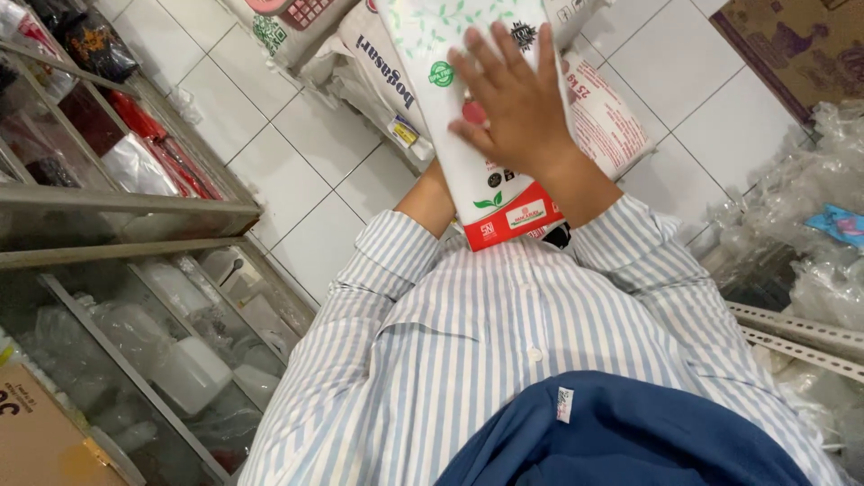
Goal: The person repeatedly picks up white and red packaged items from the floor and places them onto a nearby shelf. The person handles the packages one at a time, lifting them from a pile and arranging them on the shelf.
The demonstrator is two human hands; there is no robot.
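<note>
White floor tiles fill the background of a crowded shop corner, seen from above over a striped shirt.

At the grip: the right hand lies flat and wide open on the face of a white packet with green leaf prints and a red band at its lower end, fingers spread, pressing it rather than clasping it. The left hand is hidden behind the packet — only the left forearm shows, running up under it, so I cannot tell whether that hand is closed or open; it seems to carry the packet from behind.

The packet itself is off the floor, held upright between the two arms just in front of the chest, its red end near the shirt collar. Judging by that, the lifting is done and the packet is in hand, but it has not been set down anywhere yet.

Outward from there: big white sacks lean on the floor behind the packet. A glass cabinet with bagged goods and plastic bottles stands on one side — clear plastic bags are heaped on the other, beside a slotted metal rail. Blue cloth hangs at the bottom edge.
</note>
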